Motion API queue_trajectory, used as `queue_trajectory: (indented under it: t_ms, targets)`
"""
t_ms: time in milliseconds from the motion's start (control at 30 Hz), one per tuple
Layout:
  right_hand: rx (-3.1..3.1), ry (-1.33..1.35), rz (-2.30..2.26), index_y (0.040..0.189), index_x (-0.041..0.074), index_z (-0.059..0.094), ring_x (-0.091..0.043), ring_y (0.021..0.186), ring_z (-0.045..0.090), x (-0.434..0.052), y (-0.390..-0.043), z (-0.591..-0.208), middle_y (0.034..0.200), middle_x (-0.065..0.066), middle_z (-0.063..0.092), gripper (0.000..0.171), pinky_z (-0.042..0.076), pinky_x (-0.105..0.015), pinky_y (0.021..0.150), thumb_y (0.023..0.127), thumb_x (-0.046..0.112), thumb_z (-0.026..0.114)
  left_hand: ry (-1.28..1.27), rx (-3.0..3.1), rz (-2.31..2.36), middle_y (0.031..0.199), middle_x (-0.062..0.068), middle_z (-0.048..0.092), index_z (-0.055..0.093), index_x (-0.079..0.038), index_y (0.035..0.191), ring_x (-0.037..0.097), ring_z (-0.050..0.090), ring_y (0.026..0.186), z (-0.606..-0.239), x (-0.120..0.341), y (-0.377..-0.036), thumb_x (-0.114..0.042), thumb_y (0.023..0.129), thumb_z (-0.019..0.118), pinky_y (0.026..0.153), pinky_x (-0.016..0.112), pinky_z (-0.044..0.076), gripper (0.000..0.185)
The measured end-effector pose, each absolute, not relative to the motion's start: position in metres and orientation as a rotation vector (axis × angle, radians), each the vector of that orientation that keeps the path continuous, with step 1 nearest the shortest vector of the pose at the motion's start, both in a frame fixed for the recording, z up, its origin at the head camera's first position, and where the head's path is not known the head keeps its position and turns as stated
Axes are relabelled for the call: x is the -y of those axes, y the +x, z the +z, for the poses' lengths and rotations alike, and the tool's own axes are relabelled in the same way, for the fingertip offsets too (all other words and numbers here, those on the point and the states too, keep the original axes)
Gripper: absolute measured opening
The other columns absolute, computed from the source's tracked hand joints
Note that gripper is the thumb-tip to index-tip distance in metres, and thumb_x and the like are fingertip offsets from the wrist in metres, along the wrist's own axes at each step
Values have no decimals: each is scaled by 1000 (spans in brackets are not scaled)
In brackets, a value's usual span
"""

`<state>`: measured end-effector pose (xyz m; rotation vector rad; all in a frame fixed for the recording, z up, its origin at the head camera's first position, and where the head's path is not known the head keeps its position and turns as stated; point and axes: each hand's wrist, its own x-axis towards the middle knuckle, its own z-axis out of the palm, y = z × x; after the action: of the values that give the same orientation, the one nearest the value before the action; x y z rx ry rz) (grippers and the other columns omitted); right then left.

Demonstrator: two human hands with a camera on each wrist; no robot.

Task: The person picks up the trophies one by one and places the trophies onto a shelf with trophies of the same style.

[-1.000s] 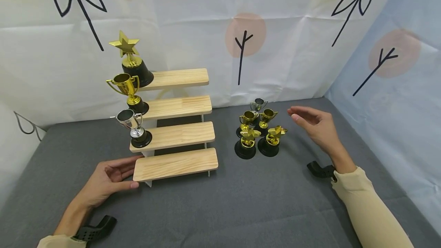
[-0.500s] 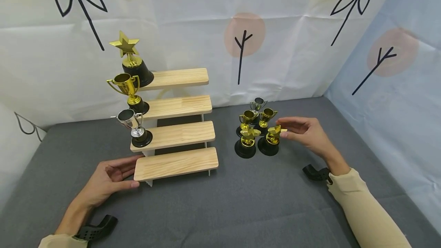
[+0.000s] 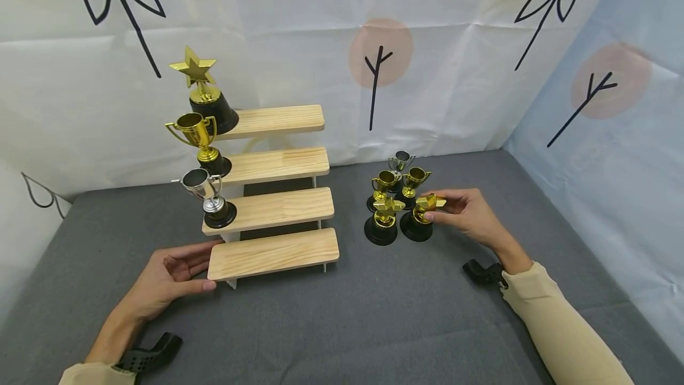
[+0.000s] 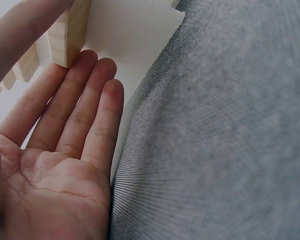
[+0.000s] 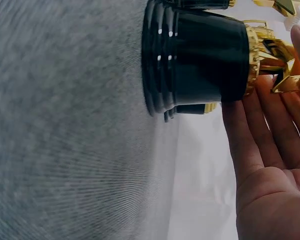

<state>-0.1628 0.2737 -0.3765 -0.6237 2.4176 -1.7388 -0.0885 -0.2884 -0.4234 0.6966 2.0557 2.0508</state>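
Note:
My left hand (image 3: 168, 281) is at the left end of the wooden display stand's lowest step (image 3: 274, 255). Its fingers are extended beside the stand's white side panel (image 4: 120, 35), the thumb near the step's front corner. At the right, my right hand (image 3: 470, 217) holds a gold star trophy (image 3: 418, 224) on a black base, thumb in front and fingers behind. That trophy stands upright on the grey cloth. Next to it are another star trophy (image 3: 382, 227), two gold cups, one of them a gold cup trophy (image 3: 415, 180), and a silver cup trophy (image 3: 399, 162).
On the stand's left side sit a large star trophy (image 3: 205, 94), a gold cup (image 3: 200, 141) and a silver cup (image 3: 208, 198), one per upper step. A printed cloth backdrop (image 3: 299, 46) rises behind. Grey cloth (image 3: 352, 325) covers the table.
My right hand has moved left and slightly down from beside the trophies to the nearer right star trophy, its thumb and fingers closing round it. The left hand stays in place.

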Motion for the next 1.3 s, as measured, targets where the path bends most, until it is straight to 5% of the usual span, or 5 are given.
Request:
queue_trajectory:
  t_ms: [767,1300]
  targets:
    - [-2521,-522,-1741,118,-16,66,-13,85,73,-274,-159,-369,99,1,76,34,65,-27,72,87,-5,77,685,-2071,2042,136,-1,64,45,24,136,14,64,121,-422,287,-89,28,75,70,100,27,55,66]
    - [-2550,-666,-1857,114,-10,72,-12,84,74,-280,-155,-334,101,0,76,30,64,-24,71,85,-13,75,722,-2042,2072,136,2,64,44,25,136,15,63,121,-427,289,-90,30,75,68,100,27,55,66]
